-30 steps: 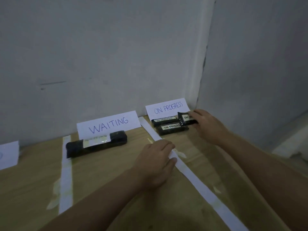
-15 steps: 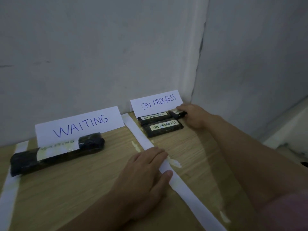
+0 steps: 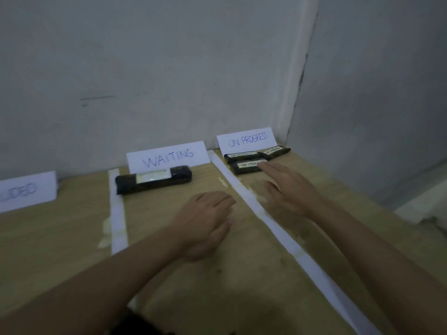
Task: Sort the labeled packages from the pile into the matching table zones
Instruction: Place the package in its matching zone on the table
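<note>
Three small black packages labelled ON PROGRESS lie in the right zone: one at the back left (image 3: 240,156), one at the back right (image 3: 274,152), one in front (image 3: 246,166). A longer black package (image 3: 153,180) lies in the middle zone under the WAITING sign (image 3: 167,157). My right hand (image 3: 287,189) hovers flat with straight fingers just in front of the ON PROGRESS packages, holding nothing. My left hand (image 3: 205,222) rests palm down on the wood in the WAITING zone, fingers loosely bent, empty.
White tape strips (image 3: 254,201) (image 3: 117,213) divide the wooden table (image 3: 60,238) into zones. The ON PROGRESS sign (image 3: 246,140) leans on the grey wall. A third sign (image 3: 26,191) stands at the far left. The wall corner closes off the right side.
My right hand let go of the third ON PROGRESS package, which now lies at the back right, and drew back toward me. The left hand slid slightly left, off the tape.
</note>
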`<state>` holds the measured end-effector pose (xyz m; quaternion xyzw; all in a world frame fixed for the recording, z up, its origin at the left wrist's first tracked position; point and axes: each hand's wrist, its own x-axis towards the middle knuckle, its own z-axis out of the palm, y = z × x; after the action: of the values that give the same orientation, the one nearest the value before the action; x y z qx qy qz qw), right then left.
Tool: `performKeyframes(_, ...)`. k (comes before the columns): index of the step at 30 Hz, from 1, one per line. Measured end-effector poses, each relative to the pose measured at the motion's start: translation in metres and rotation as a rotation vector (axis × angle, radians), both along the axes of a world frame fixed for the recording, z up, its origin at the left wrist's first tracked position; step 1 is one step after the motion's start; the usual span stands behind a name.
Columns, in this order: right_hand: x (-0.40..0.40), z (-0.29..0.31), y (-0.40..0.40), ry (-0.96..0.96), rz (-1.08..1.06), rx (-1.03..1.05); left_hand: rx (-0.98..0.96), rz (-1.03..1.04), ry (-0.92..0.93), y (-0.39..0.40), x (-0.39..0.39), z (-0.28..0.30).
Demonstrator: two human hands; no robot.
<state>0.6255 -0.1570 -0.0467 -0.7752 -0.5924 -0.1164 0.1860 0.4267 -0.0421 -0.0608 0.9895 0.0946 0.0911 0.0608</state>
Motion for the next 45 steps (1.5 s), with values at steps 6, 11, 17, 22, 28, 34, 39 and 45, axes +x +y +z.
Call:
performKeyframes(6,-0.104,0.017,-0.055,-0.031,0.204,-0.024,0.168,-0.087,0.047,-0.029,-0.083,0.025)
performKeyframes(11,-0.17,0.017,-0.093,0.014,0.302,-0.101,0.125,-0.076,0.155,-0.059,-0.131,0.042)
performKeyframes(17,-0.221,0.018,-0.126,0.172,0.335,-0.27,0.061,-0.129,0.197,-0.088,-0.17,0.047)
performKeyframes(22,-0.227,0.008,-0.125,0.277,0.347,-0.183,-0.141,-0.11,0.172,-0.104,-0.19,0.05)
performKeyframes(28,-0.233,0.037,-0.121,0.805,0.224,0.209,-0.889,0.126,-0.272,-0.099,-0.196,0.059)
performKeyframes(34,-0.243,0.06,-0.115,0.962,0.208,0.277,-1.159,0.213,-0.418,-0.093,-0.201,0.075)
performKeyframes(39,-0.247,0.065,-0.108,0.957,0.19,0.279,-1.224,0.24,-0.447,-0.089,-0.205,0.078)
performKeyframes(45,-0.254,0.045,-0.097,0.211,0.106,0.331,-1.193,0.314,-0.482,-0.092,-0.196,0.073)
